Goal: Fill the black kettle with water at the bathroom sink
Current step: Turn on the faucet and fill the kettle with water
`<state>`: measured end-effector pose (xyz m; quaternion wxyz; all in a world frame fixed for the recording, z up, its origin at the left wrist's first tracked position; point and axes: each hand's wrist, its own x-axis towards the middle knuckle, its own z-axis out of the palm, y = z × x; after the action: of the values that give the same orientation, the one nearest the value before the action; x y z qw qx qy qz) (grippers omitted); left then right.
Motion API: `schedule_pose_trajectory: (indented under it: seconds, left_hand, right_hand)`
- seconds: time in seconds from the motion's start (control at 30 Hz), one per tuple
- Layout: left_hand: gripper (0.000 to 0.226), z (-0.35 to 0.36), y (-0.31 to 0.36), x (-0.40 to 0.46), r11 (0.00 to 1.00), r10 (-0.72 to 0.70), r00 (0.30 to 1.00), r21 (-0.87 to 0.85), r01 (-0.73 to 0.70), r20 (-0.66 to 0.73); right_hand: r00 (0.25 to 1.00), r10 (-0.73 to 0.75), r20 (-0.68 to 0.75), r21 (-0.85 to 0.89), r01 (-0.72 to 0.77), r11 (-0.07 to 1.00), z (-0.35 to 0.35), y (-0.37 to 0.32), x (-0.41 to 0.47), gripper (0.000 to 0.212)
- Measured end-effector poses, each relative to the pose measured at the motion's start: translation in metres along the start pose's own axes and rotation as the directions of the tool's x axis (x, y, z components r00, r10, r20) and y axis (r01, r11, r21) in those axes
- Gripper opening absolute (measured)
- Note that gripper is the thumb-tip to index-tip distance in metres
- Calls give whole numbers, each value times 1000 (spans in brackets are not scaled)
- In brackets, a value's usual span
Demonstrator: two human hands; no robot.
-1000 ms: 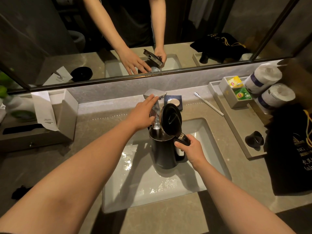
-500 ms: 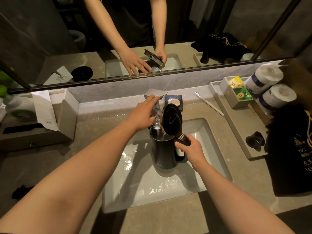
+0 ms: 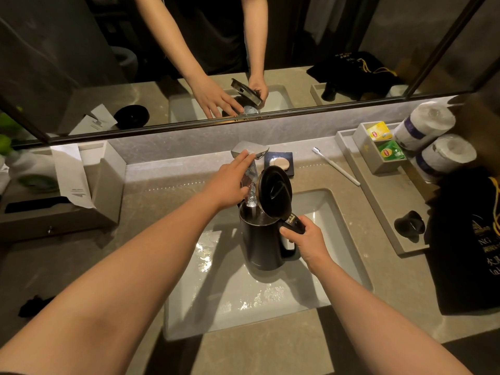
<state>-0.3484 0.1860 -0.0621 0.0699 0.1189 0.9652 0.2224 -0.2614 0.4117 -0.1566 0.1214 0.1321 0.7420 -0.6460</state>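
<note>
Bathroom vanity seen from above, with a wide mirror (image 3: 81, 63) along the back wall reflecting both forearms and the kettle's open lid. The stone desk (image 3: 162, 201) carries a rectangular white sink (image 3: 332, 212), its floor wet and glinting. A dark cloth bag (image 3: 465, 253) with gold print lies at the right edge of the desk, partly over a long grey tray (image 3: 378, 196). On the left stands a grey tissue box (image 3: 105, 182) with a paper card (image 3: 70, 177) leaning against it. The black kettle (image 3: 259, 244) is held upright inside the sink basin, directly under the faucet (image 3: 249, 150), with its hinged lid (image 3: 274, 194) tipped up and open toward the camera; a stream of water (image 3: 251, 185) falls from the spout into the kettle mouth. The right hand (image 3: 305, 242) is clenched around the kettle handle, thumb across its top. The left hand (image 3: 230, 182) lies extended, fingers straight and ungripped, with the fingertips (image 3: 247, 157) resting on the flat faucet lever. At the tray's far end two wrapped toilet paper rolls (image 3: 433, 142) lie stacked beside a small box holding yellow and green tea bags (image 3: 387, 144). A small black object (image 3: 410, 225) sits on the tray nearer the camera. A white toothbrush (image 3: 336, 166) lies on the desk between the faucet and the tray, and a dark soap dish (image 3: 280, 163) with a round soap sits just right of the faucet.
</note>
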Motion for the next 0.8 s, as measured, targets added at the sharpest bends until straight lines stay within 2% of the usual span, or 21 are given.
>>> schedule_pose_trajectory:
  seconds: [0.8]
  left_hand:
    - [81,0,-1,2,1000,10,1000,1,-10,-3]
  right_hand:
    - [1000,-18,-5,-17,18,1000,0,-1,-1,19]
